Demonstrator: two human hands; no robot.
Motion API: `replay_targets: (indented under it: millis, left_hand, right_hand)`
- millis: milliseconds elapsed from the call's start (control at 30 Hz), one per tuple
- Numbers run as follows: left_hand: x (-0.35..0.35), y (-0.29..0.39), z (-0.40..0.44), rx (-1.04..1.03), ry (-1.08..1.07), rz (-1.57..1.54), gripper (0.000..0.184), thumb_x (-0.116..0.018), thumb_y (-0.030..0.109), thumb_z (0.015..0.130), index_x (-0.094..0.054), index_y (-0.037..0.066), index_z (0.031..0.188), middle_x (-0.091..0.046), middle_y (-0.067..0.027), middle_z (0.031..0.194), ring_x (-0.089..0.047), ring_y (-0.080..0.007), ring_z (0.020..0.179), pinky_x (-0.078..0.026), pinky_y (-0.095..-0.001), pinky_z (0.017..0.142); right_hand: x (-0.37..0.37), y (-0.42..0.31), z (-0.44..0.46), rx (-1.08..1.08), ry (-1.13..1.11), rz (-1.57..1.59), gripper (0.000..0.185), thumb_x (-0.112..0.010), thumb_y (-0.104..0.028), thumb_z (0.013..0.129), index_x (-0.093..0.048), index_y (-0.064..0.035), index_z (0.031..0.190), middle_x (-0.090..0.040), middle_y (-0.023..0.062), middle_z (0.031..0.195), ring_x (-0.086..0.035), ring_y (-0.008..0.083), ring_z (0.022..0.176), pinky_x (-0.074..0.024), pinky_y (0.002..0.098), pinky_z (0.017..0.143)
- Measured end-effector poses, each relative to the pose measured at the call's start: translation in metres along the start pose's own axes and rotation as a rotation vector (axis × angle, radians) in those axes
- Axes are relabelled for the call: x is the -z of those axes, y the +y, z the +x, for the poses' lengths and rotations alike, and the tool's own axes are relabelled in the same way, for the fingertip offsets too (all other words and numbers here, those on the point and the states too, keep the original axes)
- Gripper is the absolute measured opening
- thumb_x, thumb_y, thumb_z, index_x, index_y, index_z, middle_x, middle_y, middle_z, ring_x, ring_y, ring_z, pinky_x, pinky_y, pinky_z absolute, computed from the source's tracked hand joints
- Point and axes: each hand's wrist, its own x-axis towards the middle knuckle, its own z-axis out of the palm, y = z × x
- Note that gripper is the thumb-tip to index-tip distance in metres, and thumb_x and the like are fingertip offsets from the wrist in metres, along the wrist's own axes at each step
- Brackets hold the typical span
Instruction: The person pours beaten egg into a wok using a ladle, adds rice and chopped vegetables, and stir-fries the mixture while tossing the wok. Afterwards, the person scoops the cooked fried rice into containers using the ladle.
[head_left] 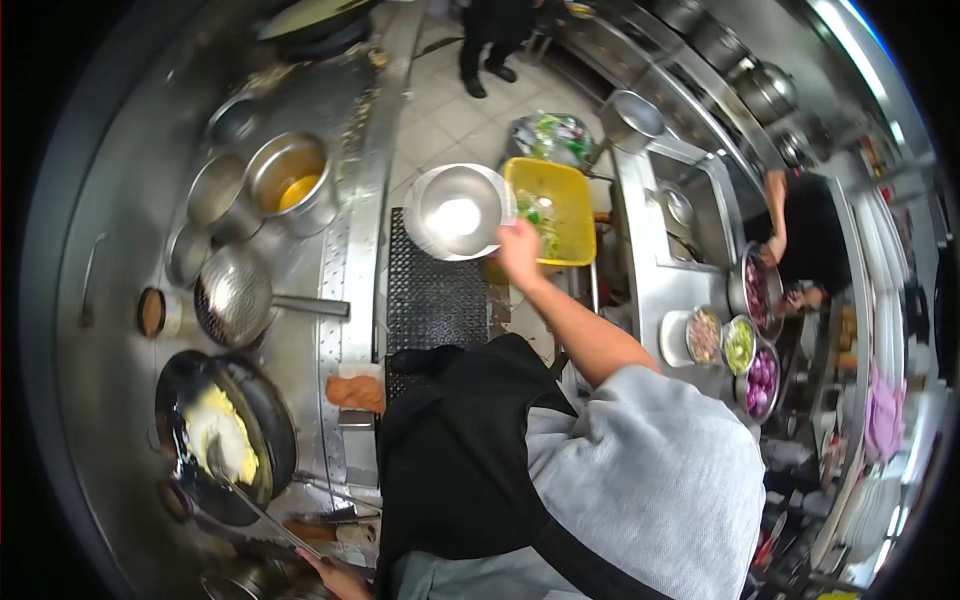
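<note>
My right hand [520, 252] is closed on the near rim of a round metal bowl [462, 190], held above the floor beside a yellow bin [585, 220]. Bright glare lies inside the bowl. At the lower left, my left hand [338, 577] is wrapped around the long handle of a wok tool [268, 517]. The tool's head dips into a black wok [180, 440] on the stove; whether it is a ladle or a turner I cannot tell. White rice and yellow egg [225, 430] lie in the wok.
Metal pots, one holding yellow liquid [300, 190], and a perforated strainer [235, 295] stand on the stove. Bowls of chopped ingredients [704, 335] and purple onions [762, 383] line the right counter. A co-worker's arm [776, 205] reaches there. Another person [490, 45] stands at the back.
</note>
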Motion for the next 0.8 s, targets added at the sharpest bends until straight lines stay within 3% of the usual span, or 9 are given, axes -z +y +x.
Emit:
replay_targets:
  millis: [67, 133, 200, 267, 400, 467, 533, 600, 800]
  left_hand:
    - [-0.014, -0.043, 0.038, 0.048, -0.04, 0.02, 0.075, -0.051, 0.007, 0.092, -0.022, 0.027, 0.158, -0.062, -0.029, 0.12, -0.061, -0.0454, 0.09, -0.049, -0.0452, 0.081]
    - [0.021, -0.022, 0.051, 0.076, -0.172, 0.054, 0.078, -0.055, 0.008, 0.087, -0.025, 0.02, 0.158, -0.059, -0.0215, 0.085, -0.05, -0.0332, 0.068, -0.044, -0.0454, 0.071]
    - [0.033, -0.02, 0.071, 0.119, -0.207, 0.105, 0.083, -0.054, 0.001, 0.082, -0.024, 0.017, 0.158, -0.06, -0.0183, 0.084, -0.051, -0.0304, 0.067, -0.046, -0.043, 0.07]
    - [0.043, -0.011, 0.084, 0.093, -0.218, 0.105, 0.083, -0.054, 0.001, 0.082, -0.024, 0.017, 0.158, -0.06, -0.018, 0.084, -0.051, -0.0301, 0.067, -0.046, -0.0427, 0.069]
    - [0.051, 0.018, 0.091, 0.031, -0.246, 0.044, 0.083, -0.053, -0.001, 0.081, -0.025, 0.017, 0.158, -0.06, -0.0175, 0.084, -0.052, -0.0297, 0.066, -0.047, -0.0422, 0.068]
    - [0.055, 0.024, 0.096, 0.011, -0.255, 0.029, 0.084, -0.053, -0.001, 0.081, -0.026, 0.016, 0.158, -0.061, -0.0173, 0.084, -0.052, -0.0295, 0.066, -0.047, -0.042, 0.068]
    - [0.059, 0.028, 0.101, -0.002, -0.261, 0.008, 0.084, -0.053, -0.002, 0.08, -0.026, 0.016, 0.157, -0.061, -0.017, 0.084, -0.052, -0.0293, 0.066, -0.047, -0.0417, 0.067]
    - [0.061, 0.029, 0.102, -0.014, -0.276, -0.023, 0.084, -0.053, -0.002, 0.08, -0.026, 0.016, 0.157, -0.061, -0.0168, 0.084, -0.052, -0.0291, 0.065, -0.047, -0.0415, 0.067]
    - [0.077, 0.016, 0.112, -0.081, -0.33, -0.155, 0.085, -0.052, -0.004, 0.078, -0.027, 0.016, 0.157, -0.061, -0.016, 0.084, -0.053, -0.0285, 0.065, -0.048, -0.0407, 0.065]
  right_hand:
    - [0.115, 0.028, 0.014, -0.125, 0.312, -0.108, 0.017, -0.053, -0.014, 0.09, -0.056, 0.0014, 0.083, -0.058, 0.0072, 0.071, -0.063, 0.0178, 0.056, -0.0557, 0.0336, 0.047]
    - [0.209, 0.061, 0.026, -0.2, 0.569, -0.035, 0.023, -0.051, -0.016, 0.091, -0.054, 0.0039, 0.08, -0.059, 0.0125, 0.069, -0.066, 0.0246, 0.056, -0.0577, 0.0351, 0.046]
    - [0.262, 0.054, 0.027, -0.435, 0.781, 0.088, 0.034, -0.05, -0.019, 0.094, -0.058, 0.0132, 0.097, -0.065, 0.0233, 0.094, -0.071, 0.0333, 0.068, -0.0607, 0.0381, 0.052]
    - [0.297, 0.068, 0.033, -0.461, 0.933, 0.32, 0.04, -0.047, -0.019, 0.096, -0.052, 0.0162, 0.114, -0.063, 0.0254, 0.105, -0.072, 0.0359, 0.079, -0.063, 0.0399, 0.062]
    - [0.327, 0.117, 0.032, -0.409, 1.01, 0.62, 0.052, -0.048, -0.022, 0.099, -0.033, 0.0068, 0.139, -0.051, 0.0287, 0.128, -0.065, 0.0473, 0.102, -0.0596, 0.0545, 0.079]
    - [0.326, 0.105, -0.006, -0.465, 0.914, 0.576, 0.058, -0.05, -0.031, 0.1, -0.031, 0.006, 0.14, -0.051, 0.0261, 0.128, -0.065, 0.0459, 0.102, -0.0596, 0.0533, 0.078]
    - [0.316, 0.078, -0.067, -0.42, 1.14, 0.598, 0.05, -0.051, -0.034, 0.097, -0.047, 0.0064, 0.127, -0.061, 0.0218, 0.108, -0.069, 0.0385, 0.082, -0.0607, 0.0476, 0.064]
    - [0.329, 0.045, -0.116, -0.51, 1.272, 0.584, 0.049, -0.048, -0.038, 0.098, -0.048, 0.0024, 0.125, -0.061, 0.0205, 0.106, -0.067, 0.0336, 0.078, -0.0578, 0.0427, 0.058]
    - [0.436, 0.076, -0.136, -0.437, 1.332, 0.544, 0.036, -0.053, -0.032, 0.096, -0.052, -0.0051, 0.12, -0.062, 0.0142, 0.097, -0.064, 0.0262, 0.076, -0.0522, 0.0383, 0.058]
